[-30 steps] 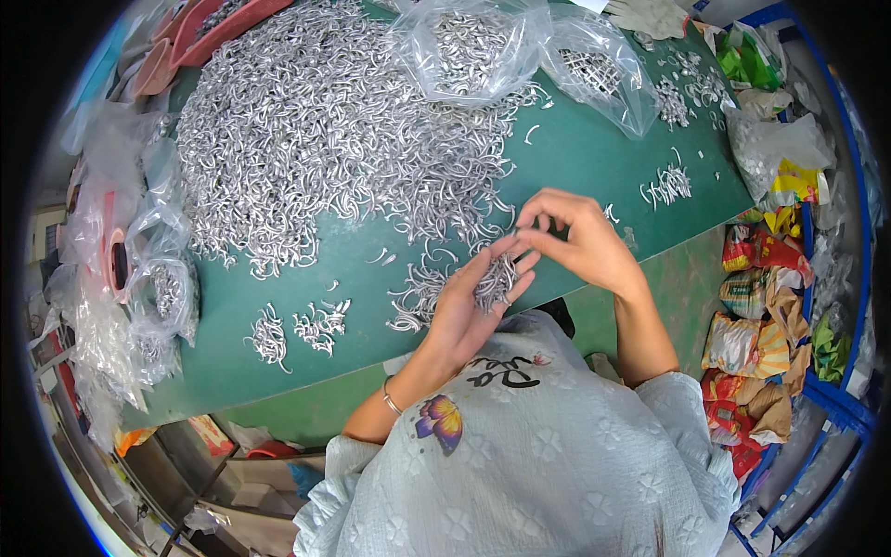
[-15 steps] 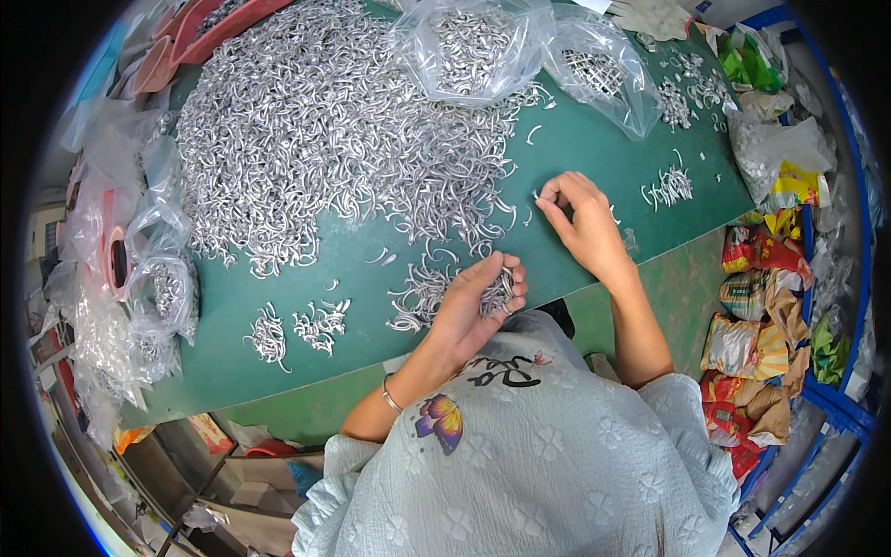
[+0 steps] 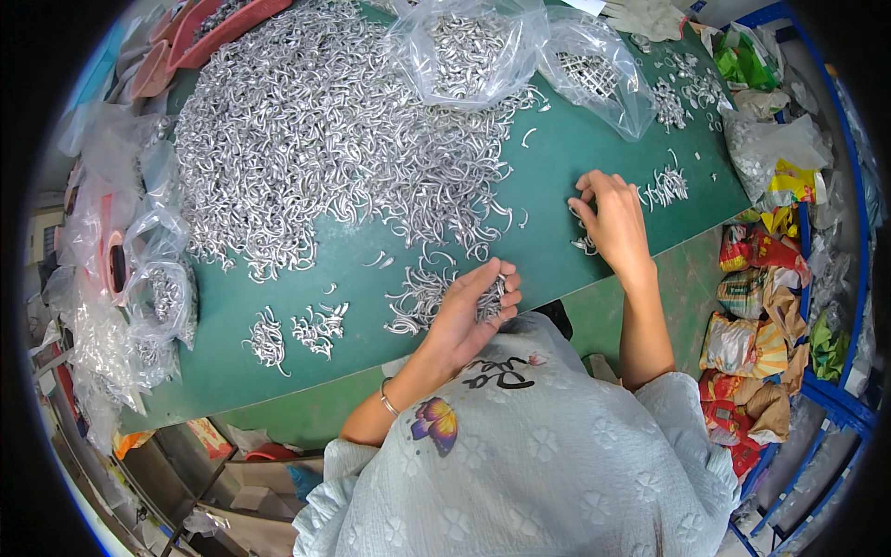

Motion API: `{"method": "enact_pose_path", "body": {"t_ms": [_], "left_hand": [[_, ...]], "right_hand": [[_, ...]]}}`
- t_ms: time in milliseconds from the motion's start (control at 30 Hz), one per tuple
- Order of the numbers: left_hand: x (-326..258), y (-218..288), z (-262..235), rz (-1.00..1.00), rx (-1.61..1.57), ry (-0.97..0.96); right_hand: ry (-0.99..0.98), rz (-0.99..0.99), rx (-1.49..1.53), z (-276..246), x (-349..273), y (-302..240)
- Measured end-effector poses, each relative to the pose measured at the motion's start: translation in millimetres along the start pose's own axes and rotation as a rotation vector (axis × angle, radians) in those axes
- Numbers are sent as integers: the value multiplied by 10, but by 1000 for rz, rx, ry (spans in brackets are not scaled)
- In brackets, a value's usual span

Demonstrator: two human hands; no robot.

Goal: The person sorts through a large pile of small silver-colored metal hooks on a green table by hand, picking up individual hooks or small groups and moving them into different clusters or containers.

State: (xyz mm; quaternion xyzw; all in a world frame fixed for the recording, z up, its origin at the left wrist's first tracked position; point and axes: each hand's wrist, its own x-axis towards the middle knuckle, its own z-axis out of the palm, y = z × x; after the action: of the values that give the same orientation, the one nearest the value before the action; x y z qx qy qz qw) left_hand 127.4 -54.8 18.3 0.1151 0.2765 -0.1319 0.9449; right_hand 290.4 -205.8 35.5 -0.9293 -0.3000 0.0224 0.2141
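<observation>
My left hand point(image 3: 471, 311) is closed around a handful of curved silver metal pieces point(image 3: 492, 299), their ends showing between thumb and fingers. Beside and partly beneath it lies a small pile of the same pieces point(image 3: 418, 295). Farther right, my right hand point(image 3: 613, 221) hovers low over another little heap of metal pieces point(image 3: 584, 243), mostly covered by the hand. Its fingers are bent together toward the thumb; what they pinch, if anything, is hidden. A great heap of curved metal pieces point(image 3: 306, 130) spreads across the left and middle of the green table point(image 3: 548, 213).
Two small piles point(image 3: 267, 339) lie at the table's near left. Clear bags of metal parts point(image 3: 469, 56) sit at the far side, and a small pile point(image 3: 666, 188) lies right. Plastic bags point(image 3: 121, 306) hang left; a blue rack point(image 3: 840, 404) and packages point(image 3: 742, 348) stand right.
My right hand has moved right, from near the big heap's edge to over the small heap. My left hand stays almost still, keeping its handful.
</observation>
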Motion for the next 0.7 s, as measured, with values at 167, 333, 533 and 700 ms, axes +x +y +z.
{"method": "enact_pose_path", "body": {"t_ms": [167, 333, 533, 700], "left_hand": [[-23, 18, 30, 24, 8, 44], [-15, 7, 21, 20, 5, 39], [4, -2, 23, 17, -6, 31], [-11, 26, 8, 48, -18, 67]], "right_hand": [[-68, -133, -14, 77, 18, 79], [-22, -5, 347, 19, 274, -43], [116, -296, 164, 407, 798, 30], [-18, -113, 197, 408, 757, 145]]}}
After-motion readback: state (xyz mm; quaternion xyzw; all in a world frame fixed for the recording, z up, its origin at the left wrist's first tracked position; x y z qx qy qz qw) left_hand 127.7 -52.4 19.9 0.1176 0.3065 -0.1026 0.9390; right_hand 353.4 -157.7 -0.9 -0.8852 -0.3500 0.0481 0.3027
